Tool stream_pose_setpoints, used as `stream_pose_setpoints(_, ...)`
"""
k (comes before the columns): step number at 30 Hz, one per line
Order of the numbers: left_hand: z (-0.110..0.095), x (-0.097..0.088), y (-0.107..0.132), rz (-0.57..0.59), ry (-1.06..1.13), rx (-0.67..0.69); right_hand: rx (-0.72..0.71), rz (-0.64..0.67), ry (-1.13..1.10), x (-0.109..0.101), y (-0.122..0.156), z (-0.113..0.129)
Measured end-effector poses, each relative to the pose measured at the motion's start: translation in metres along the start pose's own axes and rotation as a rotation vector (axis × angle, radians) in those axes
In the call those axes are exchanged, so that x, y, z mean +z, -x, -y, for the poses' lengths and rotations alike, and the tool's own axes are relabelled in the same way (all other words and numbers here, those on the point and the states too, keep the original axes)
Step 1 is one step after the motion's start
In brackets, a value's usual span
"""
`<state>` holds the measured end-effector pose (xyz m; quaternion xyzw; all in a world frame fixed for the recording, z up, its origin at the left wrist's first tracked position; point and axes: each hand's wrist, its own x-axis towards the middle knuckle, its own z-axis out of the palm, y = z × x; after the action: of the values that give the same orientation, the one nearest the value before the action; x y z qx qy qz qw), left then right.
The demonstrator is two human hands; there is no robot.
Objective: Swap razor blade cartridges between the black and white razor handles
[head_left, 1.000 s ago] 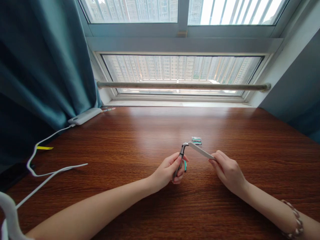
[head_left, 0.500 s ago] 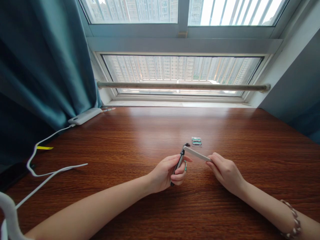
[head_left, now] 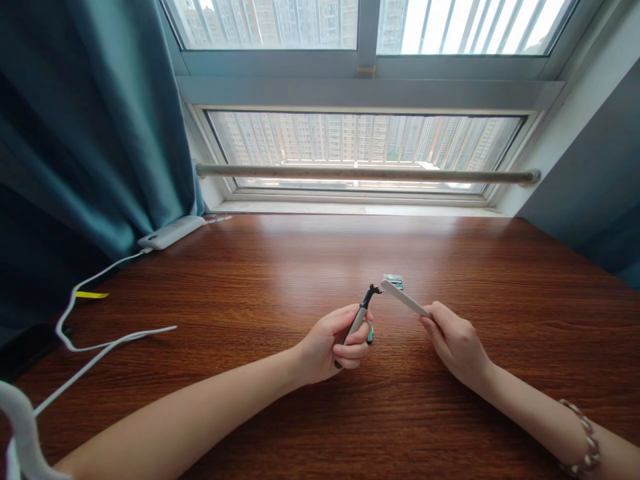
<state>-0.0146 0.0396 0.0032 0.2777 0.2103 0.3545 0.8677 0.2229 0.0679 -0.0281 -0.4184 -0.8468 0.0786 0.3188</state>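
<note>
Grey stick (head_left: 409,300) is now sitting just right of the head of the razor (head_left: 357,323), no longer overlapping its neck as half a second ago. Razor is leaning slightly more. Stick's tip is partly covering the blade pack (head_left: 395,277), which is lying beyond the razor. Left hand (head_left: 326,341) is wrapping the razor's handle, head up. Right hand (head_left: 454,339), right of the razor, is pinching the stick's near end, wrist angling inward.
</note>
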Motion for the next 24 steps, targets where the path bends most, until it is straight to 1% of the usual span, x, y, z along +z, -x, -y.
stream_pose_setpoints(5,0.0020,-0.0022,-0.0014,-0.009,-0.047,0.015,-0.008,0.021,-0.082,-0.0002,0.0019,-0.0004)
stream_pose_setpoints(10,0.0036,-0.0036,-0.0022,-0.019,-0.095,0.045,-0.007,0.067,-0.064,0.0015,0.0024,-0.0010)
stream_pose_setpoints(14,0.0048,-0.0051,-0.0031,-0.019,-0.106,0.076,0.009,0.038,-0.059,0.0018,0.0021,-0.0012)
stream_pose_setpoints(18,0.0064,-0.0070,-0.0042,-0.012,-0.127,0.088,-0.005,0.044,-0.061,0.0008,0.0022,-0.0006)
stream_pose_setpoints(24,0.0075,-0.0080,-0.0047,-0.039,-0.181,0.128,0.014,0.016,-0.075,0.0009,0.0027,-0.0001)
